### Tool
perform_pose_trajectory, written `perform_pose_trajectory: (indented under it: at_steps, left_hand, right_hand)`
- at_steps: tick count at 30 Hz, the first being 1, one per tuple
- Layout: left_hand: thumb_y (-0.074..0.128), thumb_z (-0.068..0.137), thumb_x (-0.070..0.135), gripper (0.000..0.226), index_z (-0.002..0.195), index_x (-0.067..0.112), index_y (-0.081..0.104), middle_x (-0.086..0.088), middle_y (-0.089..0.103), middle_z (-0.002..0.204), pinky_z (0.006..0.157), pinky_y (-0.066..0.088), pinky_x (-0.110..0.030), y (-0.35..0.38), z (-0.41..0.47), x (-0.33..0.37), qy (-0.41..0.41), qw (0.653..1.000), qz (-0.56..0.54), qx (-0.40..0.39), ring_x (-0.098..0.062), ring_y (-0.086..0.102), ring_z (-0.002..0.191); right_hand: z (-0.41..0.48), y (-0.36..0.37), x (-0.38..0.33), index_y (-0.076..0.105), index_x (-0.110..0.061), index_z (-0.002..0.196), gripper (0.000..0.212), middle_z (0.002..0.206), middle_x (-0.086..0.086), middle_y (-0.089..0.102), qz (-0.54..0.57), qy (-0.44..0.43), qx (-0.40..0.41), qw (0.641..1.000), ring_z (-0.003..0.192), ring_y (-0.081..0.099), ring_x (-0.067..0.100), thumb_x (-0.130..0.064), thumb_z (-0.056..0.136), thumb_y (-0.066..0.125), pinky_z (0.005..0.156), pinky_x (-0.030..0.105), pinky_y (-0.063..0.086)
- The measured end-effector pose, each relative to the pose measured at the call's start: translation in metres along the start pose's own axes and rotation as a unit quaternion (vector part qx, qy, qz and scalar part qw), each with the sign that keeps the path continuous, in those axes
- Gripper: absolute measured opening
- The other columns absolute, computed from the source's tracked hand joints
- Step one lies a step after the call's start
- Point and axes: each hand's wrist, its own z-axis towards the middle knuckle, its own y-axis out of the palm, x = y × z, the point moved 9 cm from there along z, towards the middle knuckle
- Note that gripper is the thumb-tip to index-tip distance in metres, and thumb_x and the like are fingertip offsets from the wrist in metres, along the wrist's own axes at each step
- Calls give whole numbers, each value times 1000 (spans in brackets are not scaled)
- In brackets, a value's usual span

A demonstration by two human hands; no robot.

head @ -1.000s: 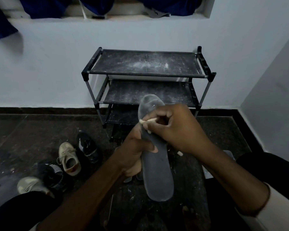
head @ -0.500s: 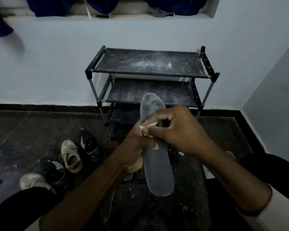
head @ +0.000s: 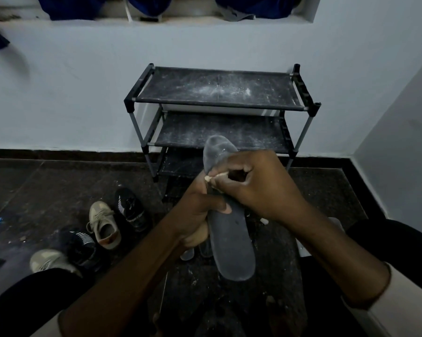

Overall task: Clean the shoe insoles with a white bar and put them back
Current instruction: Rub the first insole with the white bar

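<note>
the long dark grey foam insole (head: 230, 242) stands near upright at centre frame, toe end at 12 o'clock, in front of the dusty black three-tier shoe rack (head: 217, 93). the left hand (head: 195, 215) is wrapped around its left edge, thumb across the face. the right hand (head: 256, 186) pinches a small white bar (head: 216, 176) against the insole's upper part. at 8 o'clock, beige and black striped shoes (head: 103, 224) lie on the dark floor (head: 47, 190)

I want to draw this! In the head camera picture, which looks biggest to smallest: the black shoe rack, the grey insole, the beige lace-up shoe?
1. Black three-shelf shoe rack
2. Grey insole, nearer the camera, so flattered
3. Beige lace-up shoe
</note>
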Motion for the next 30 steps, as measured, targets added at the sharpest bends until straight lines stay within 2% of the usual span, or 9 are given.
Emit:
perform_pose_trajectory:
  at_steps: [3,5,8,13,18,21,24,28,30]
  left_hand:
    - [51,61,-22,80,139,-2,48,-19,65,109,81,56,-37,-2,0,-1,-2,1000,1,3,-28,67,102]
    - [51,61,-21,82,140,0,48,-19,65,111,81,57,-37,-2,0,-1,0,1000,0,5,-28,68,103]
    - [51,62,-22,74,132,4,52,-15,68,104,76,57,-37,-4,2,1,7,1000,-6,13,-26,69,95]
    - [52,64,-21,83,143,6,49,-19,63,106,79,55,-38,-11,6,6,26,999,-42,23,-28,65,94]
    - [58,71,-14,73,141,8,54,-16,69,108,77,60,-36,-15,8,11,33,997,-67,37,-25,70,92]
    - [59,73,-14,58,128,4,60,-14,71,100,74,60,-35,-18,8,9,33,997,-46,50,-24,70,88]
    - [59,74,-16,49,118,4,63,-13,72,100,78,61,-35,-18,9,8,49,997,-10,52,-24,71,91]
    - [60,74,-10,52,125,3,59,-9,73,104,82,57,-36,-12,9,0,56,995,67,49,-25,70,101]
    - [59,72,-10,57,128,-1,56,-9,73,104,80,57,-34,-12,8,1,65,994,77,50,-25,71,101]
  right_hand:
    - [-2,8,4,82,-22,95,13,85,-10,78,39,25,-66,997,71,73,8,-13,86,78,67,39,60]
    - [-2,6,6,82,-22,94,10,85,-10,78,30,33,-37,998,73,72,3,-16,87,79,69,35,61]
    - [-2,1,7,82,-21,92,7,84,-12,77,-3,35,19,999,75,70,-2,-18,88,76,70,26,59]
    - [-6,2,16,82,-23,95,9,88,-15,77,-30,59,-9,998,79,69,-5,-20,88,78,71,14,54]
    - [-4,-1,20,81,-24,97,10,87,-16,76,-27,66,-22,997,78,69,-3,-22,88,78,70,18,55]
    - [-4,-1,20,80,-25,100,13,91,-16,76,-42,65,-16,997,82,68,-4,-22,87,78,73,17,55]
    - [-4,-5,23,80,-23,101,15,90,-14,75,-58,76,11,995,81,67,-4,-22,86,78,71,11,50]
    - [-3,-5,21,78,-20,89,5,74,-12,71,-81,94,52,991,71,65,1,-20,89,74,62,12,46]
    - [-4,3,14,79,-21,91,7,79,-12,73,-65,82,42,994,75,66,-2,-18,91,73,64,8,46]
